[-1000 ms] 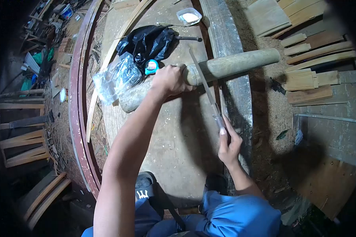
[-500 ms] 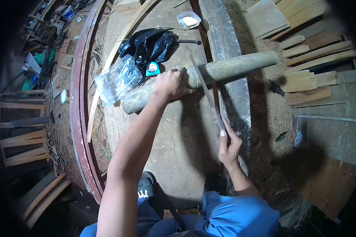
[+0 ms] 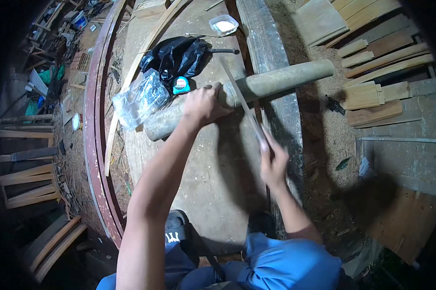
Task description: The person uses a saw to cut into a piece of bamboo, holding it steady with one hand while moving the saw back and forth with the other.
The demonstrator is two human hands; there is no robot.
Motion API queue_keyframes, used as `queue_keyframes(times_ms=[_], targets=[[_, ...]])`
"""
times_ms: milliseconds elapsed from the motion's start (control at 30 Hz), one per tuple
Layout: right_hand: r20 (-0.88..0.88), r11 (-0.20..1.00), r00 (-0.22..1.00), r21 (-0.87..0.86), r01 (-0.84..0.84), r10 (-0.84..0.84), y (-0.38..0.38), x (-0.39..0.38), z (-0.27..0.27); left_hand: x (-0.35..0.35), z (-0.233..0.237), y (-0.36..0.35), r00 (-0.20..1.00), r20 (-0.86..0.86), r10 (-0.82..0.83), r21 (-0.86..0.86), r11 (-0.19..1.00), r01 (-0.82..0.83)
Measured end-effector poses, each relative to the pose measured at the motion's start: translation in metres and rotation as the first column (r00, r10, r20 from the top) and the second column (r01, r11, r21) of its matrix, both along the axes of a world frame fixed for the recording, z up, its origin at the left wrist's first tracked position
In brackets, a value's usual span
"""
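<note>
A thick, greenish-grey bamboo pole (image 3: 290, 79) lies slantwise across the bench, its right end sticking out past the edge. My left hand (image 3: 202, 105) is closed over the pole, left of the saw. In my right hand (image 3: 274, 162), slightly blurred, is the handle of a handsaw (image 3: 241, 99). The saw's long narrow blade crosses the pole just right of my left hand; the cut's depth cannot be made out. Close behind my left hand stand a turquoise tape measure (image 3: 181, 85), a clear plastic bag (image 3: 143, 101) and a black plastic bag (image 3: 177, 57).
The wooden bench (image 3: 203, 193) runs away from me, with a weathered beam (image 3: 276, 53) along its right side. A clear tub (image 3: 223, 25) holds something white. A dark metal rod (image 3: 222, 50) lies nearby. Curved reddish rails (image 3: 94, 111) stand left; stacked boards (image 3: 368, 99) lie right.
My right hand and the saw have moved forward and slightly left along the cutting line. My left hand stays on the bamboo pole. The whole view has shifted a little.
</note>
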State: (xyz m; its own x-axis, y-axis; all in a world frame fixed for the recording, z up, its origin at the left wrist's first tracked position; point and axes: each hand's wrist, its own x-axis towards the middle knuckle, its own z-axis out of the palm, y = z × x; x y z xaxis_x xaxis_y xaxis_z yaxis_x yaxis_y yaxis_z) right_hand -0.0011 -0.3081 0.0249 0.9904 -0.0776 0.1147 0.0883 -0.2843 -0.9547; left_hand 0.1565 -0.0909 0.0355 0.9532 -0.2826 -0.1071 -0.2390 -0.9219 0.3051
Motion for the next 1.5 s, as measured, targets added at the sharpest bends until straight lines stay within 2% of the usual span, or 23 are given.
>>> queue_keyframes(times_ms=[33, 67, 100, 167, 233, 300, 400, 500, 600, 667, 767, 800, 967, 1067, 1200, 1267, 1300, 1367, 1500], targets=[[-0.073, 0.999, 0.997, 0.037, 0.026, -0.024, 0.013, 0.029, 0.006, -0.007, -0.008, 0.0, 0.996, 0.093, 0.014, -0.044, 0.999, -0.01], [0.031, 0.993, 1.0, -0.118, 0.007, -0.004, 0.021, 0.058, 0.011, -0.01, -0.02, 0.001, 0.984, 0.178, 0.011, -0.042, 0.999, -0.003], [-0.037, 1.0, 0.999, -0.009, 0.0, 0.0, 0.028, 0.067, 0.017, -0.009, -0.01, 0.004, 0.982, 0.187, 0.0, -0.03, 1.0, 0.006], [0.028, 1.0, 1.0, 0.009, 0.008, -0.008, 0.03, 0.065, -0.005, -0.001, 0.007, 0.002, 1.0, -0.019, -0.02, 0.006, 1.0, 0.02], [0.082, 1.0, 0.996, -0.022, -0.019, 0.021, 0.023, 0.047, -0.009, -0.007, -0.008, -0.004, 0.999, 0.047, -0.003, 0.011, 1.0, 0.003], [-0.035, 0.997, 0.999, 0.071, -0.026, 0.028, 0.018, 0.031, -0.014, -0.02, -0.021, -0.003, 0.957, 0.291, -0.014, -0.035, 0.999, 0.025], [-0.029, 0.993, 0.999, 0.111, -0.037, 0.04, 0.017, 0.022, -0.018, -0.028, -0.023, -0.005, 0.957, 0.289, 0.002, -0.036, 0.999, 0.008], [-0.053, 0.996, 0.997, 0.076, -0.055, 0.059, 0.013, 0.012, -0.03, -0.028, -0.025, -0.007, 0.95, 0.313, -0.015, 0.002, 1.0, 0.015], [-0.082, 0.984, 0.996, 0.175, -0.021, 0.036, 0.009, 0.007, -0.035, -0.031, -0.025, -0.007, 0.957, 0.291, 0.006, 0.022, 1.0, -0.013], [-0.253, 0.933, 0.965, 0.357, 0.03, 0.065, 0.0, 0.007, -0.027, -0.033, -0.022, -0.009, 0.964, 0.264, 0.022, 0.016, 1.0, -0.027], [-0.151, 0.943, 0.988, 0.324, 0.074, -0.025, 0.004, 0.011, -0.006, -0.038, -0.026, -0.011, 0.947, 0.32, 0.024, -0.008, 1.0, -0.023], [-0.04, 0.971, 0.996, 0.224, 0.083, -0.075, 0.005, 0.013, -0.009, -0.041, -0.025, -0.011, 0.945, 0.327, 0.024, -0.003, 1.0, -0.024], [-0.039, 0.949, 0.993, 0.293, 0.12, -0.114, 0.003, -0.007, -0.015, -0.055, -0.02, -0.017, 0.932, 0.361, 0.012, 0.002, 1.0, -0.014], [-0.138, 0.865, 0.984, 0.474, 0.165, -0.113, 0.006, -0.014, -0.013, -0.062, -0.021, -0.017, 0.927, 0.374, 0.005, -0.015, 1.0, 0.0], [-0.186, 0.855, 0.978, 0.489, 0.173, -0.092, 0.0, -0.012, -0.011, -0.065, -0.02, -0.02, 0.93, 0.367, 0.028, -0.002, 1.0, -0.029], [-0.245, 0.763, 0.968, 0.617, 0.194, -0.048, -0.003, -0.01, -0.01, -0.066, -0.02, -0.021, 0.92, 0.39, 0.039, -0.021, 0.999, -0.034], [-0.242, 0.763, 0.969, 0.617, 0.191, -0.047, -0.005, -0.009, -0.008, -0.067, -0.021, -0.021, 0.919, 0.392, 0.04, -0.021, 0.999, -0.035], [-0.313, 0.684, 0.95, 0.693, 0.225, 0.004, -0.008, -0.01, -0.004, -0.068, -0.025, -0.022, 0.911, 0.412, 0.037, -0.017, 0.999, -0.033], [-0.28, 0.647, 0.96, 0.737, 0.194, 0.031, -0.012, -0.013, -0.013, -0.07, -0.026, -0.024, 0.903, 0.428, 0.029, -0.011, 1.0, -0.027]])
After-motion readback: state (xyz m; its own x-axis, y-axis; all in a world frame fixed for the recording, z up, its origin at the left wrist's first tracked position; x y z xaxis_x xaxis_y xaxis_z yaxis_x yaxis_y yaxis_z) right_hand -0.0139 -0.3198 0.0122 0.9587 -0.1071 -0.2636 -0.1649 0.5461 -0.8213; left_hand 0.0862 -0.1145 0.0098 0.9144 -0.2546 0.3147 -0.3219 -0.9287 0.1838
